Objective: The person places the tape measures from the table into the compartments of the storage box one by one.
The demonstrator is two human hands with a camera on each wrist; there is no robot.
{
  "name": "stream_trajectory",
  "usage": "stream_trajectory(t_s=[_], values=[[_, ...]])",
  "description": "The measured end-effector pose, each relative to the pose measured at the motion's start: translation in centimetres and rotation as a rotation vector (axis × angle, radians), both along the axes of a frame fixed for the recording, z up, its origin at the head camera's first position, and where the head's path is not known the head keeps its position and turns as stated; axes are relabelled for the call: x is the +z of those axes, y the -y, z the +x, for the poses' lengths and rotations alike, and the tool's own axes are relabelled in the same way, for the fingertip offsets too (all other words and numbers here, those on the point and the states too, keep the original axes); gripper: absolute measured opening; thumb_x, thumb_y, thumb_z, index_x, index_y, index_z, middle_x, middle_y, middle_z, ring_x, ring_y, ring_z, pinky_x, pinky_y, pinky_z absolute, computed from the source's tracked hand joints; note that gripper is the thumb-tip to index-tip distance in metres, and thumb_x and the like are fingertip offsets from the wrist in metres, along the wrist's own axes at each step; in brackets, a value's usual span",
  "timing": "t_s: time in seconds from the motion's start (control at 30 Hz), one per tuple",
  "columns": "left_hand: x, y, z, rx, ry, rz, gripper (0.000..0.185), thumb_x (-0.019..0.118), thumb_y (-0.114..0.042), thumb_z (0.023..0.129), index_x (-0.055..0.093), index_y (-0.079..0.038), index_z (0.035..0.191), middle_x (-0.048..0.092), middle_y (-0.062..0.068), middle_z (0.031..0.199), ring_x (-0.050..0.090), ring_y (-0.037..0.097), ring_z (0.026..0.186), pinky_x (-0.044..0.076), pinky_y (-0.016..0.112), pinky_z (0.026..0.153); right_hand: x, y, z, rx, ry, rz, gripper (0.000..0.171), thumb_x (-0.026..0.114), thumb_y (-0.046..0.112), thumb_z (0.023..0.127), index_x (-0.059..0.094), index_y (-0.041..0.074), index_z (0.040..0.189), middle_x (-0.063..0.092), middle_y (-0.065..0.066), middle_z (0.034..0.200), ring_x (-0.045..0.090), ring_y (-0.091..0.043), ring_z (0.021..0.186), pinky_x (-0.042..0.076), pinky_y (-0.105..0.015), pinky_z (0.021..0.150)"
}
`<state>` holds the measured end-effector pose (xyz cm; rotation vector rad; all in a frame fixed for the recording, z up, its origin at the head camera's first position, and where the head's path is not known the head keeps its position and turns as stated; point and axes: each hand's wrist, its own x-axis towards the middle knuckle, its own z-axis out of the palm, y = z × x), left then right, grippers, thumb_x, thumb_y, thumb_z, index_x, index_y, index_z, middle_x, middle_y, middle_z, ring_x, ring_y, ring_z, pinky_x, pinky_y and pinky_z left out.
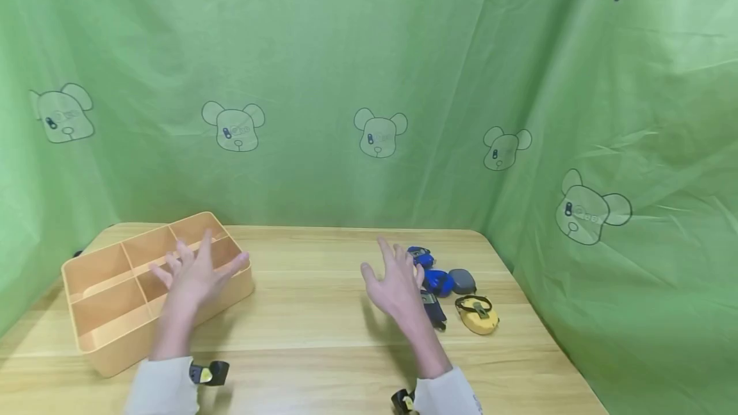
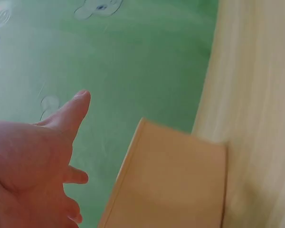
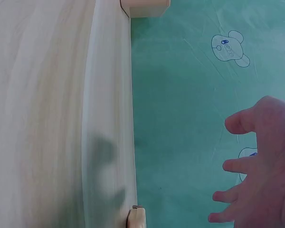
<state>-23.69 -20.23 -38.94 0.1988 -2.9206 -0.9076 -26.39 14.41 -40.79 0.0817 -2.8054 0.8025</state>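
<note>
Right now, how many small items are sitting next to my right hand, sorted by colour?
Blue: 2, the upper one and the lower one
Grey: 1
Yellow: 1
Dark navy: 1, partly hidden by the right hand
Total: 5

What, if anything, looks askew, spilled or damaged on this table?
Only the divided tray sits skewed, at an angle to the table edge, its compartments bare where visible. The small tape measures lie clustered loosely at the right. Both hands, left and right, hover open. Nothing looks spilled or damaged.
</note>
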Motion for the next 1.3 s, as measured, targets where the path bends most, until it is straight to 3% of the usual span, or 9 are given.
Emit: stream_trajectory(t_s=[0.4, 0.6, 0.77, 0.9, 1.03, 1.3], values=[[0.4, 4.4, 1.2, 0.091, -0.005, 0.010, 0.111, 0.033, -0.080, 0.094, -0.010, -0.002, 0.160, -0.019, 0.054, 0.147, -0.011, 0.081, 0.130, -0.021, 0.090, 0.096, 0.2, 0.5, 0.1, 0.030, 0.045, -0.070, 0.071, 0.056, 0.048, 0.098, 0.026, 0.032, 0.161, 0.024, -0.019, 0.167, 0.020, -0.046, 0.153, 0.007, -0.071, 0.123], [0.4, 6.0, 1.8, 0.134, 0.051, 0.033, 0.113, 0.032, -0.080, 0.094, -0.005, 0.005, 0.158, -0.012, 0.059, 0.145, -0.011, 0.078, 0.134, -0.021, 0.090, 0.096, 0.0, 0.8, 0.0, 0.050, 0.031, -0.124, 0.072, 0.061, 0.043, 0.096, 0.029, 0.031, 0.160, 0.030, -0.015, 0.165, 0.030, -0.043, 0.150, 0.017, -0.073, 0.120], [0.1, 6.7, 1.9, 0.160, 0.130, 0.063, 0.115, 0.029, -0.082, 0.093, -0.010, 0.005, 0.158, -0.012, 0.059, 0.144, -0.014, 0.078, 0.133, -0.023, 0.088, 0.097, 0.0, 0.9, 0.0, 0.076, 0.010, -0.155, 0.072, 0.065, 0.037, 0.095, 0.033, 0.030, 0.158, 0.037, -0.009, 0.163, 0.037, -0.040, 0.147, 0.022, -0.074, 0.119], [-0.2, 7.1, 1.8, 0.148, 0.179, 0.076, 0.117, 0.027, -0.084, 0.092, -0.009, 0.007, 0.157, -0.009, 0.057, 0.145, -0.015, 0.078, 0.134, -0.023, 0.090, 0.095, -0.1, 0.9, 0.0, 0.094, 0.008, -0.166, 0.072, 0.067, 0.033, 0.094, 0.035, 0.028, 0.158, 0.040, -0.007, 0.161, 0.039, -0.040, 0.146, 0.025, -0.073, 0.118], [-0.2, 7.1, 1.7, 0.112, 0.209, 0.054, 0.116, 0.025, -0.084, 0.092, 0.004, 0.011, 0.156, -0.005, 0.056, 0.147, -0.015, 0.077, 0.134, -0.021, 0.091, 0.094, -0.2, 0.9, 0.0, 0.099, 0.008, -0.182, 0.070, 0.067, 0.031, 0.094, 0.037, 0.024, 0.157, 0.041, -0.007, 0.160, 0.040, -0.040, 0.146, 0.029, -0.071, 0.117], [-0.3, 6.9, 1.4, 0.080, 0.216, 0.020, 0.109, 0.027, -0.077, 0.097, 0.012, 0.014, 0.154, -0.001, 0.055, 0.148, -0.013, 0.078, 0.134, -0.020, 0.090, 0.099, -0.4, 1.0, 0.1, 0.061, 0.042, -0.229, 0.063, 0.068, 0.030, 0.094, 0.045, 0.024, 0.153, 0.049, -0.011, 0.156, 0.047, -0.046, 0.139, 0.042, -0.068, 0.111]])
